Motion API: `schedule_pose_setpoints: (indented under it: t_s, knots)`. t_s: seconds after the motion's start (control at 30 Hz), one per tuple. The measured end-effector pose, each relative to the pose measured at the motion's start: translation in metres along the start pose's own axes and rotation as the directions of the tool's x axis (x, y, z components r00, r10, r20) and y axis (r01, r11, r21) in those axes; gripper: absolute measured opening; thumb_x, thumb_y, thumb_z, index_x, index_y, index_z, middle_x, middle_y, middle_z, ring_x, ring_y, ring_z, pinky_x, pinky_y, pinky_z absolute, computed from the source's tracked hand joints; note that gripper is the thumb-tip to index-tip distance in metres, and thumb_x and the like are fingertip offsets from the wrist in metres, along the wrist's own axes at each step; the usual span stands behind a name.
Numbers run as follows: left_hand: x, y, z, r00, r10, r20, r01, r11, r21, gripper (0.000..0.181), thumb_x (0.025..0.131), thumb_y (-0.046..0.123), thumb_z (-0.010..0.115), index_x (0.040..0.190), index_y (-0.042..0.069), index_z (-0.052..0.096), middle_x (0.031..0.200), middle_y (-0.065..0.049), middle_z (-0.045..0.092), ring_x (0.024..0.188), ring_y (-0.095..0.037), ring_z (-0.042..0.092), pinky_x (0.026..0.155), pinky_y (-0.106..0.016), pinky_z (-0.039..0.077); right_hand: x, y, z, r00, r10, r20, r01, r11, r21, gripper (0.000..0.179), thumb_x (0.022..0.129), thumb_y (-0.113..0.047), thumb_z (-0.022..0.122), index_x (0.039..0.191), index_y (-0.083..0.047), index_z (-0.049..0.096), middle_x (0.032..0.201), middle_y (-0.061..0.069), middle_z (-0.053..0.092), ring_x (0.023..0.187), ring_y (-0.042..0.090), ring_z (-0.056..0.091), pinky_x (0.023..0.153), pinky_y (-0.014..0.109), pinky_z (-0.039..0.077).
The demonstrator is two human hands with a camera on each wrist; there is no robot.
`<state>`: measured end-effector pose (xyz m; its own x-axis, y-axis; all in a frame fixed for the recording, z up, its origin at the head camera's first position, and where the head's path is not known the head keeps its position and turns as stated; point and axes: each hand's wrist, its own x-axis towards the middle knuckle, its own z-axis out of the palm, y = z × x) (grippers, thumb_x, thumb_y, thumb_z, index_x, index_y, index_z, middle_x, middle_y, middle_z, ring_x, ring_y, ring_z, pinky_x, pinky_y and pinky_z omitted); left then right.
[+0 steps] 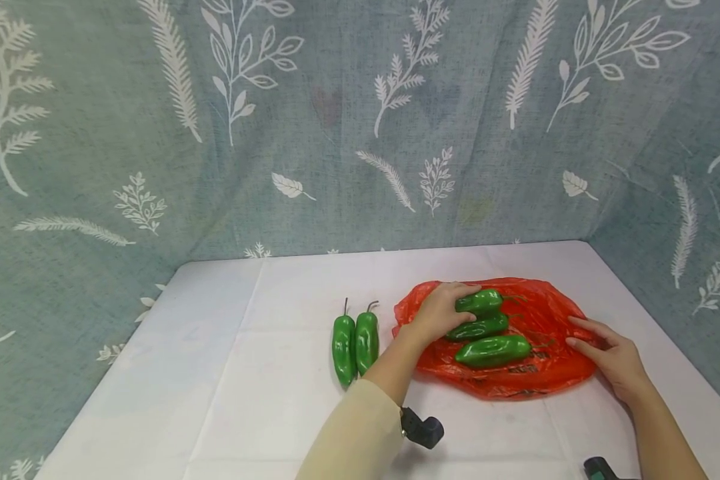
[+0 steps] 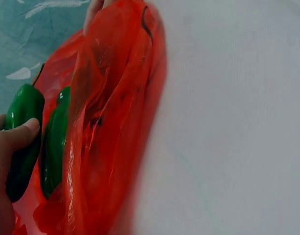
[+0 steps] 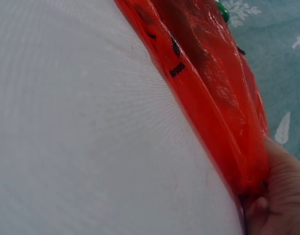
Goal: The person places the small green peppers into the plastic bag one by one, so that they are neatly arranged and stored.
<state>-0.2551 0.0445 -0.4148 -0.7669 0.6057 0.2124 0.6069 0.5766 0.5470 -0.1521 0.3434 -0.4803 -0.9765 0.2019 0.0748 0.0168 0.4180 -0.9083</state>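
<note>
A red plastic bag (image 1: 552, 373) lies spread on the white-covered table, with glossy green chili peppers on it. My left hand (image 1: 444, 310) grips the farthest pepper (image 1: 483, 302), thumb on the near side; in the left wrist view this pepper (image 2: 26, 105) shows its thin dark stem. Just nearer lie a second pepper (image 1: 486, 327) and a third pepper (image 1: 495, 351), both with stems to the right. At the bag's right edge my right hand (image 1: 618, 363) pinches the red plastic, its fingers partly hidden by the bag in the right wrist view.
Left of the bag, two more green peppers (image 1: 367, 340) lie side by side on the white tablecloth (image 1: 264, 413), stems pointing away; my left forearm passes close by them. A grey-green leaf-patterned curtain (image 1: 336, 120) hangs behind the table and along its sides.
</note>
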Motion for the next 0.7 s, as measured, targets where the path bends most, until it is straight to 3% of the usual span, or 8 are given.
schedule_pose_setpoints:
  t_s: [0.17, 0.33, 0.43, 0.7]
  knots:
    - [0.001, 0.001, 0.007, 0.999, -0.048, -0.017, 0.049, 0.996, 0.079, 0.054, 0.084, 0.024, 0.072, 0.135, 0.022, 0.054, 0.130, 0.004, 0.058, 0.122, -0.012, 0.050, 0.102, -0.024, 0.040, 0.000, -0.001, 0.001, 1.000, -0.004, -0.002, 0.004, 0.999, 0.036, 0.051, 0.091, -0.030, 0.063, 0.139, -0.019, 0.050, 0.115, -0.035, 0.040, 0.101, -0.015, 0.035, 0.075, 0.001, 0.042]
    - [0.001, 0.005, 0.010, 0.994, -0.088, -0.059, 0.093, 0.992, 0.084, 0.052, 0.083, 0.025, 0.073, 0.132, 0.022, 0.057, 0.125, 0.005, 0.058, 0.116, -0.010, 0.054, 0.096, -0.023, 0.045, 0.000, -0.001, 0.001, 1.000, 0.001, 0.001, -0.001, 1.000, 0.031, 0.052, 0.091, -0.031, 0.063, 0.140, -0.019, 0.049, 0.118, -0.034, 0.040, 0.101, -0.015, 0.035, 0.075, 0.002, 0.043]
    - [0.001, 0.006, 0.012, 0.993, -0.080, -0.084, 0.089, 0.990, 0.107, 0.051, 0.082, 0.026, 0.074, 0.130, 0.022, 0.059, 0.123, 0.005, 0.059, 0.114, -0.009, 0.055, 0.093, -0.022, 0.046, 0.000, -0.001, 0.002, 1.000, 0.003, 0.000, -0.003, 1.000, 0.019, 0.053, 0.091, -0.032, 0.062, 0.140, -0.019, 0.048, 0.121, -0.033, 0.040, 0.104, -0.013, 0.036, 0.076, 0.002, 0.043]
    - [-0.002, 0.007, 0.013, 0.987, -0.026, -0.162, 0.050, 0.988, 0.148, 0.045, 0.081, 0.026, 0.075, 0.124, 0.020, 0.064, 0.118, 0.005, 0.061, 0.110, -0.009, 0.056, 0.091, -0.019, 0.047, 0.001, -0.001, 0.001, 1.000, 0.016, 0.003, -0.016, 0.999, -0.036, 0.054, 0.091, -0.035, 0.062, 0.141, -0.019, 0.047, 0.134, -0.020, 0.042, 0.125, 0.013, 0.038, 0.076, 0.001, 0.042]
